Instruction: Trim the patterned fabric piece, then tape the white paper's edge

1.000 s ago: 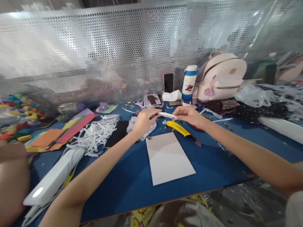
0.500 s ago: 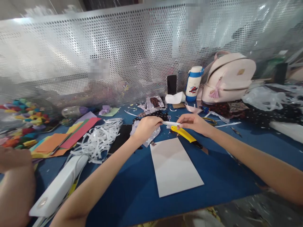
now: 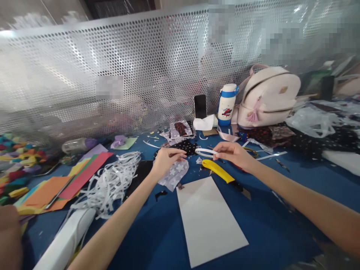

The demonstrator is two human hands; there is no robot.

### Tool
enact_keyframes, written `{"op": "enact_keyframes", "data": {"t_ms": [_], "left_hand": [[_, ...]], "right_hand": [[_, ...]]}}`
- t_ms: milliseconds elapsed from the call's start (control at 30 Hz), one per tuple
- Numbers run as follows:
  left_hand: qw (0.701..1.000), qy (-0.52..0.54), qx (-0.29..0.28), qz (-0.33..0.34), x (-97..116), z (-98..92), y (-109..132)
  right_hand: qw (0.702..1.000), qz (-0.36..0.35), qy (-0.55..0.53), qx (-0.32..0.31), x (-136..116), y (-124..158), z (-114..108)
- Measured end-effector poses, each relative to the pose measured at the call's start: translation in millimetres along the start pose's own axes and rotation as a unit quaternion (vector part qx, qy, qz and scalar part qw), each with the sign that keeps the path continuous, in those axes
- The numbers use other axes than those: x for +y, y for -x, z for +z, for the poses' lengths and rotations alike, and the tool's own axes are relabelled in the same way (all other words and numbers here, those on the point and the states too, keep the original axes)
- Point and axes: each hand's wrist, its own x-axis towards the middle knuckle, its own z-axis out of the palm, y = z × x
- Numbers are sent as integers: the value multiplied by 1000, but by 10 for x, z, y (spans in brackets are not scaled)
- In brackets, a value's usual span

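Note:
Pinched between the thumb and fingers of my right hand (image 3: 229,154) is a narrow white strip (image 3: 205,150), bent into a flat loop that points left. My left hand (image 3: 168,159) is a short way to the left of the loop and does not touch it. Its fingers stretch towards the loop with nothing visible in them. Below my left hand lies lilac star-print fabric (image 3: 176,174), and behind it is black dotted fabric (image 3: 185,148). A yellow-handled utility knife (image 3: 221,171) lies below my right hand. Nearer me is a white rectangular board (image 3: 210,221).
Left of my arm are a tangle of white strips (image 3: 115,180), coloured paper sheets (image 3: 87,176) and a white power strip (image 3: 67,240). At the back stand a phone (image 3: 200,106), a bottle (image 3: 226,103) and a backpack (image 3: 270,97). Another person's arm (image 3: 9,236) shows at the left edge.
The white strip was stretched between both hands; now my left hand has let go and the strip is looped in my right hand. The view has shifted slightly.

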Motion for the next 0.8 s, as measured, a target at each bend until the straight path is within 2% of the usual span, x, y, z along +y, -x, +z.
{"op": "enact_keyframes", "data": {"t_ms": [67, 133, 233, 367, 467, 533, 600, 700, 800], "left_hand": [[1000, -18, -4, -7, 11, -133, -44], [998, -59, 2, -16, 37, -349, -80], [984, -169, 35, -37, 58, -816, -69], [949, -296, 61, -86, -19, -1431, 109], [931, -341, 47, -121, -94, -1638, 228], [932, -345, 38, -106, -86, -1614, 227], [940, -333, 36, -59, -15, -1467, 163], [960, -278, 16, 15, 149, -1057, 39], [980, -175, -68, 61, 249, -528, -12]], "right_hand": [[1000, 0, -13, 12, 23, 1, -4], [999, -2, -29, 26, 54, 2, -8], [999, -10, -39, 35, 110, -5, -23], [998, -19, -49, 46, 165, -30, -47], [998, -22, -49, 43, 151, -38, -51], [998, -18, -44, 32, 113, -28, -37], [999, -18, -27, 20, 63, -5, -8], [998, -53, 36, 6, 0, 52, 61], [989, -102, 110, 4, -20, 122, 143]]}}
